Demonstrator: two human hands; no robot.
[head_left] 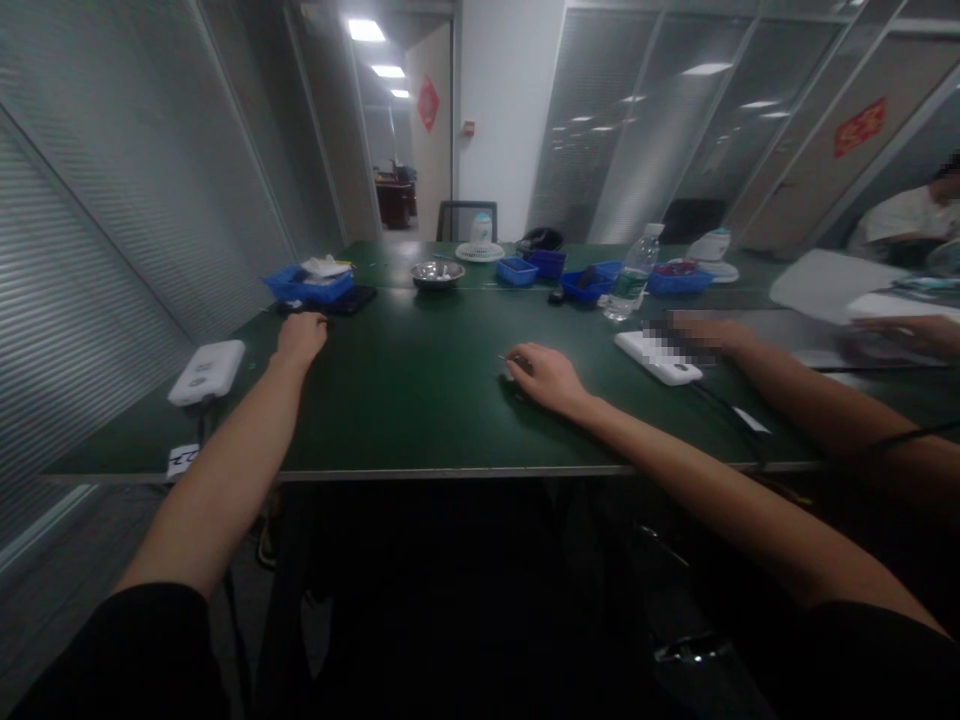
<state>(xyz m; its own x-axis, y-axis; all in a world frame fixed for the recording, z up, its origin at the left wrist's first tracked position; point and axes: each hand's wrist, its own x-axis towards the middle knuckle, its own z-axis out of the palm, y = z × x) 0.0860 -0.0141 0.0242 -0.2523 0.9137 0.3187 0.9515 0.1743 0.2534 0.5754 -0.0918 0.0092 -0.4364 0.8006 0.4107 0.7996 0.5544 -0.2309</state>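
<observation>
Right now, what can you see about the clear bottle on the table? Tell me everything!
The bottle is clear, looks like plastic, and has a whitish cap and a partly green label around its middle. It stands on the green table, slanting in this picture, perhaps from the wide lens. A blue tray is to its left, and a white box lies nearer you. Nobody is touching it. I can't tell how full it is.

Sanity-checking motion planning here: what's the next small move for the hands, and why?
Probably slide the left hand inward toward the right hand. The left is out by the blue basket, while the right is low at the green table with a small item at its fingertips, too blurred to name. Closer together, both could likely handle it.
</observation>
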